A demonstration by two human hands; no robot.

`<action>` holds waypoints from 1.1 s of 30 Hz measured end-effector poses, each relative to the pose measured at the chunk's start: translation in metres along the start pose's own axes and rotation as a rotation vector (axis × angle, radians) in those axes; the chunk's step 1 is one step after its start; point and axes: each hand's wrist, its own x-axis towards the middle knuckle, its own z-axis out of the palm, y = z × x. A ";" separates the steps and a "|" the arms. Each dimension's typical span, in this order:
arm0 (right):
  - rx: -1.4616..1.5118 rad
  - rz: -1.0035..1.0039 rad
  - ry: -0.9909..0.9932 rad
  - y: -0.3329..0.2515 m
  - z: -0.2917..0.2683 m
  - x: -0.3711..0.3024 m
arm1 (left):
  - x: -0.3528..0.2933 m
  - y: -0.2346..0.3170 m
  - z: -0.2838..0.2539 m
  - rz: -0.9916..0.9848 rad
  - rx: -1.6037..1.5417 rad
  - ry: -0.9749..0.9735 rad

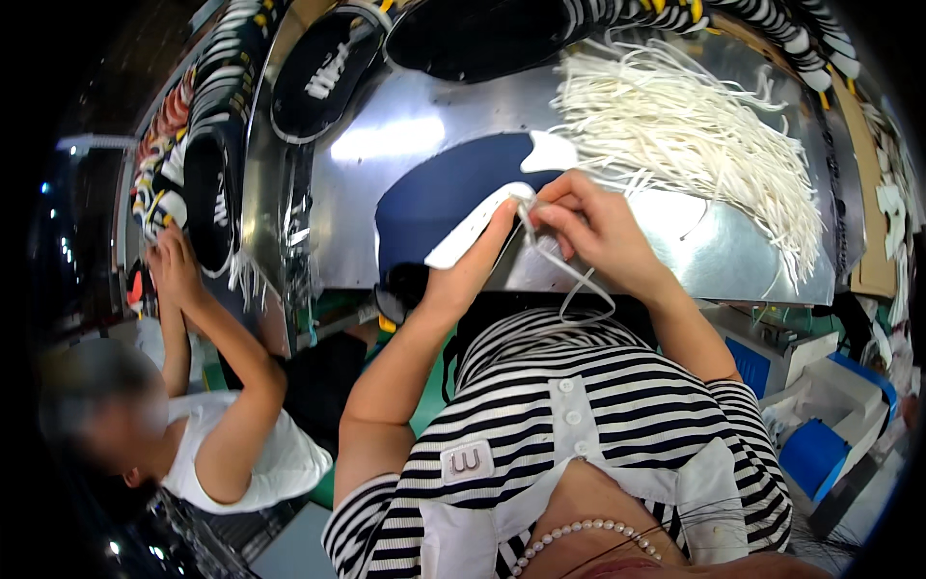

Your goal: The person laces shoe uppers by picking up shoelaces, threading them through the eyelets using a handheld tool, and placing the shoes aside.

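A navy shoe upper point(434, 183) with a white eyelet strip point(470, 230) is held over the near edge of a metal table. My left hand point(468, 265) grips it along the strip, thumb on top and the other fingers hidden underneath. Close beside it, my right hand point(600, 230) pinches a white shoelace point(552, 256) at the end of the strip. The lace hangs in a loop below my right hand, in front of my striped shirt. Whether the lace passes through an eyelet is too small to tell.
A big heap of white laces point(690, 145) covers the right of the metal table point(338, 222). Dark shoe uppers point(328, 72) lie along the far side, with more in rows at left. A co-worker point(246, 444) at left handles the row. Blue and white boxes point(815, 454) stand at right.
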 end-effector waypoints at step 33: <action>0.200 0.128 0.390 0.024 -0.019 0.045 | 0.015 0.005 -0.047 0.118 0.634 -0.402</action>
